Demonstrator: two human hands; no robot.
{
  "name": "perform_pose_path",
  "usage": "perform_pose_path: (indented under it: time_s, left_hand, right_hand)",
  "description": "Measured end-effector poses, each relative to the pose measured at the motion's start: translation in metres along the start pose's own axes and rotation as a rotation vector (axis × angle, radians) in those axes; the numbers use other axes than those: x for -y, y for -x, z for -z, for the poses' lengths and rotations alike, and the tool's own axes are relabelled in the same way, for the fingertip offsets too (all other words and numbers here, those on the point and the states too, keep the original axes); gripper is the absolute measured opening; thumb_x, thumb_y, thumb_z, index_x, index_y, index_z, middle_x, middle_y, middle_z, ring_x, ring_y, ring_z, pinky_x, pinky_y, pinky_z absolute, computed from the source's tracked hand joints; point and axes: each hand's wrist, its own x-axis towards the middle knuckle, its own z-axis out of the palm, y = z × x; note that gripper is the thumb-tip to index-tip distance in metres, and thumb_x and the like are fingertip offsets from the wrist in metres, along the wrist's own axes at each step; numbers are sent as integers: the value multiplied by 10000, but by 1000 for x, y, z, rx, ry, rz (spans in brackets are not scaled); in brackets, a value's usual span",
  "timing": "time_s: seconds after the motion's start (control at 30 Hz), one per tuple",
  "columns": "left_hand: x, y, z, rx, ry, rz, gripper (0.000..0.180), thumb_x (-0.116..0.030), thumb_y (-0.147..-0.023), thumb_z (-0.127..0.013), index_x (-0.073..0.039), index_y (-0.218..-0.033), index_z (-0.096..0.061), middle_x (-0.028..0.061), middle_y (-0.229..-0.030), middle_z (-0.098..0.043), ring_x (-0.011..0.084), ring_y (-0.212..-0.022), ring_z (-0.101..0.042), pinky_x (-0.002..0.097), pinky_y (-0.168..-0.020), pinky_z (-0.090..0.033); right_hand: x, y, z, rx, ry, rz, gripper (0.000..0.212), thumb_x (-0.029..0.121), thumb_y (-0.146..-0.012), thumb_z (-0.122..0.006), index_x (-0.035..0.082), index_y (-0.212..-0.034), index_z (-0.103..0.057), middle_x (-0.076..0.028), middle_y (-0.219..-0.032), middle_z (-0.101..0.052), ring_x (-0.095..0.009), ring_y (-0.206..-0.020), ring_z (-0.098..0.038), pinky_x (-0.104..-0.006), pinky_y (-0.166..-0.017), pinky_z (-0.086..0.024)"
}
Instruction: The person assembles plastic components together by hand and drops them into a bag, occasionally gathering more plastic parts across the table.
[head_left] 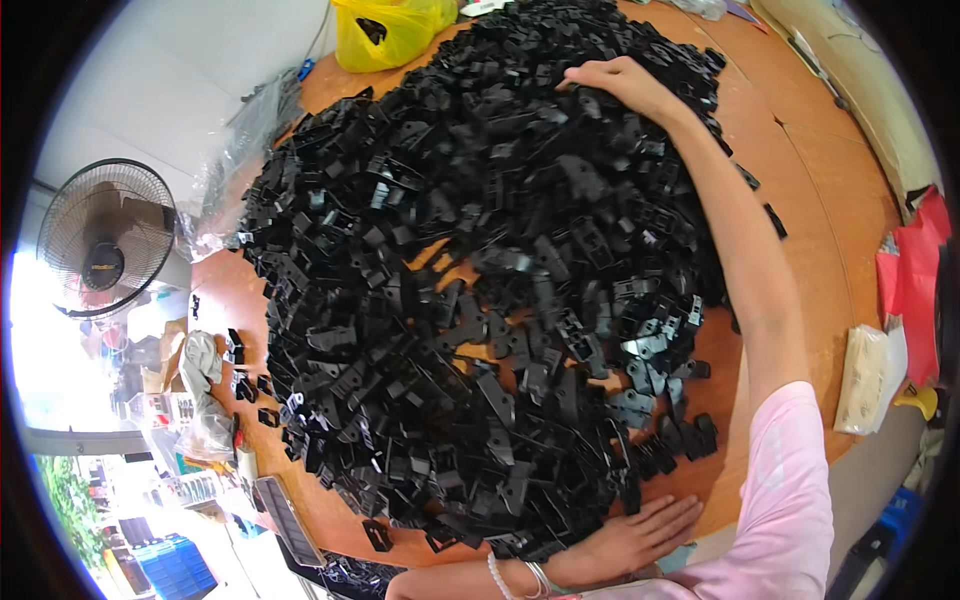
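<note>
**Both hands spread flat on a heap of black plastic parts**

A large heap of small black plastic parts (480, 270) covers most of the orange-brown desk (840, 210), piled thickest toward the far side and thinning to single pieces at the near edge. The right hand (615, 82) reaches far across, its arm stretched over the right flank of the heap, and lies open, palm down, on the parts near the far top of the pile; it grips nothing. The left hand (630, 535) rests at the near rim of the heap, fingers extended and together, flat on the desk with the fingertips touching the outermost pieces; it too holds nothing. A beaded bracelet (497, 577) and thin bangles sit on that wrist, and a pink sleeve (790, 490) covers the right upper arm.

Around the heap: a yellow plastic bag (385, 32) stands at the far edge of the desk, just behind the parts. A clear plastic sheet (245, 140) lies crumpled off the far left corner. A black standing fan (105, 238) stands to the left, well apart from the pile. A few loose black pieces (240, 380) lie scattered on the desk's left side beside a grey cloth (200, 360). On the right, a pale wrapped packet (868, 378) sits near the desk edge, with red material (915, 280) just beyond it.
</note>
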Motion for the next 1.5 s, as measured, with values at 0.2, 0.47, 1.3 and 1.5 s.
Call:
perform_pose_path:
  time_s: [0.2,0.47,1.3,1.5]
  left_hand:
    - [3,-9,16,65,16,-32,664,-172,-746,-539,21,-1351,-344,202,-1459,-260,308,-1357,-269,369,-1084,-293]
    - [-3,-29,15,90,-121,-176,540,-56,-749,-498,26,-1279,-435,178,-1428,-321,281,-1336,-312,290,-985,-414]
    - [0,-25,18,193,-88,-160,548,-40,-752,-504,16,-1288,-405,189,-1456,-263,297,-1366,-247,413,-1096,-276]
    - [-9,-24,13,214,-309,-244,501,-76,-750,-516,3,-1241,-461,180,-1446,-290,292,-1349,-284,379,-1082,-305]
  right_hand:
    - [29,49,-24,86,-57,-3,419,481,-880,-541,116,-981,-719,-97,-1118,-634,-219,-1141,-530,-353,-1014,-347]
    - [46,97,-39,-81,-46,-93,601,615,-773,-595,73,-1007,-707,-147,-1018,-666,-248,-987,-611,-339,-864,-450]
    - [18,182,23,-77,279,-205,522,561,-846,-508,203,-1214,-603,-142,-1463,-297,-298,-1372,-230,-498,-1119,-32]
    - [39,207,9,-153,365,-284,490,568,-840,-507,249,-1196,-614,-144,-1436,-345,-302,-1355,-265,-500,-1118,-71]
